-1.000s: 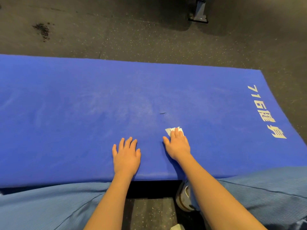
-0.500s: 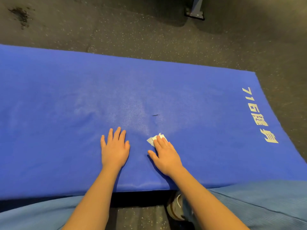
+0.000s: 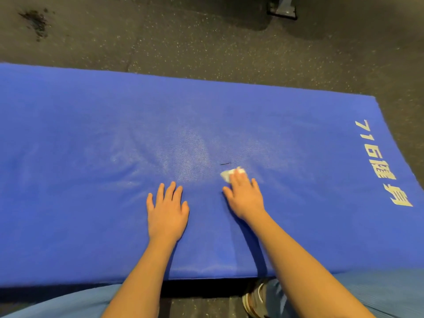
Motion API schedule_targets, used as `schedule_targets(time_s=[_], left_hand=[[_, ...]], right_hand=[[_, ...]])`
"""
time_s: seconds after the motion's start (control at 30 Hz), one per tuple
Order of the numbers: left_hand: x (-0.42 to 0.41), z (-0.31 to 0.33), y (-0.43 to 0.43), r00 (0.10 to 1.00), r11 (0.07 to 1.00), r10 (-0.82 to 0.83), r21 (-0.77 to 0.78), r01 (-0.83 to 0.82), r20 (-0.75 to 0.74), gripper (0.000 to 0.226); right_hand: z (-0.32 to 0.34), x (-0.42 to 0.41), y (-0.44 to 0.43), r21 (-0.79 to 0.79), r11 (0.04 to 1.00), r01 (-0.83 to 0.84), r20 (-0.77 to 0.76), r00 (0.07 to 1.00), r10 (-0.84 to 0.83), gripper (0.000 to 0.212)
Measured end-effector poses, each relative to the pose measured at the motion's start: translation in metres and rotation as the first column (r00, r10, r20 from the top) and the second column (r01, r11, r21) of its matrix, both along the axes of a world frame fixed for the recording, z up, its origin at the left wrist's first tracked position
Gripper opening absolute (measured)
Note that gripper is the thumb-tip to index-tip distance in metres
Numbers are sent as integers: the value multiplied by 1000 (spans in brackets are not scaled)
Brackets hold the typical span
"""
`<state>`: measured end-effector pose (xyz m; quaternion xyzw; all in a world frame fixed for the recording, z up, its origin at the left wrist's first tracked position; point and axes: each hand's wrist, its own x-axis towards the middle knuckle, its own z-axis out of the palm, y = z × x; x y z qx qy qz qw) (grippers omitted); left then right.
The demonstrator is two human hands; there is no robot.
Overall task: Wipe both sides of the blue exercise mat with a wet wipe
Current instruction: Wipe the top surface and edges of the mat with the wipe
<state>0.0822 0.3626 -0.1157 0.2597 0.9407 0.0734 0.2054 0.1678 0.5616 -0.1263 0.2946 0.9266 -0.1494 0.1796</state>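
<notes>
The blue exercise mat (image 3: 91, 157) lies flat across the dark floor, with pale lettering near its right end. My left hand (image 3: 167, 210) rests flat on the mat, fingers apart, holding nothing. My right hand (image 3: 245, 198) presses a crumpled white wet wipe (image 3: 227, 175) onto the mat; the wipe pokes out past the fingertips. A small dark mark (image 3: 225, 164) sits on the mat just beyond the wipe. A damp sheen shows on the mat above my hands.
Speckled dark rubber floor (image 3: 206, 42) lies beyond the mat, with a dark stain (image 3: 36, 19) at the far left and a metal equipment foot (image 3: 283, 10) at the top. My knees in light blue trousers (image 3: 378, 292) and a shoe (image 3: 254, 299) are at the near edge.
My right hand has slid the wipe forward on the mat, toward the small dark mark. My left hand stays flat in about the same place.
</notes>
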Motion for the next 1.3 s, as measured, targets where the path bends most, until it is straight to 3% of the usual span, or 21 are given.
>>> schedule_targets(time_s=[0.1, 0.2, 0.3, 0.5, 0.57, 0.63, 0.7, 0.77, 0.83, 0.9, 0.93, 1.03, 1.1, 1.17, 1.23, 1.3], left_hand=[[-3, 6, 4, 1000, 1000, 22, -6, -22, 15, 50], [-15, 9, 16, 998, 994, 70, 87, -70, 12, 38], [-40, 8, 34, 1000, 993, -5, 122, 9, -28, 42], [-59, -19, 42, 997, 997, -66, 33, 67, -35, 55], [-54, -30, 40, 995, 997, -57, 41, 61, -81, 54], [-53, -37, 41, 992, 997, -46, 61, 54, -117, 54], [-53, -39, 43, 992, 996, -39, 69, 48, -124, 56], [-52, -40, 43, 991, 996, -41, 73, 51, -130, 64], [-52, -41, 42, 991, 996, -48, 69, 57, -122, 68], [-54, -41, 41, 994, 997, -36, 68, 43, -104, 64], [-55, -41, 41, 994, 997, -25, 76, 33, -107, 61], [-60, -39, 45, 985, 991, -21, 128, 44, -174, 49], [-72, -37, 51, 980, 977, -11, 208, 54, -200, 42], [-90, -35, 64, 976, 962, -26, 261, 83, -215, 41], [-110, -36, 79, 975, 960, -8, 271, 70, -222, 39], [-121, -44, 91, 979, 966, 57, 258, -5, -195, 40]], right_hand=[[2, -7, 9, -7, 987, 158, 35, 987, -158, 60], [10, -5, -24, -151, 986, -72, -73, 995, 61, 67], [11, 3, -16, -122, 972, -201, -99, 977, 189, 61], [-11, 4, 47, 69, 972, 227, -82, 972, -221, 48], [-14, -2, 23, 2, 993, 120, -141, 983, -119, 55], [-8, -8, -4, -114, 988, -105, -189, 979, 83, 66], [-6, -10, -5, -111, 964, -240, -175, 960, 219, 75], [-10, -16, 21, -17, 976, -217, -149, 966, 212, 71], [-19, -24, 44, 53, 997, -51, -113, 992, 57, 60], [-21, -38, 43, 61, 996, 72, -168, 984, -61, 65], [-20, -44, 33, 26, 999, 47, -213, 976, -40, 68], [-13, -40, -7, -92, 952, -293, -255, 931, 262, 73], [-10, -33, -1, -37, 926, -375, -254, 900, 354, 68], [-16, -37, 27, 58, 965, -255, -226, 938, 261, 62], [-20, -46, 44, 47, 999, -24, -170, 985, 32, 56], [-22, -55, 32, 1, 997, 75, -235, 969, -73, 61]])
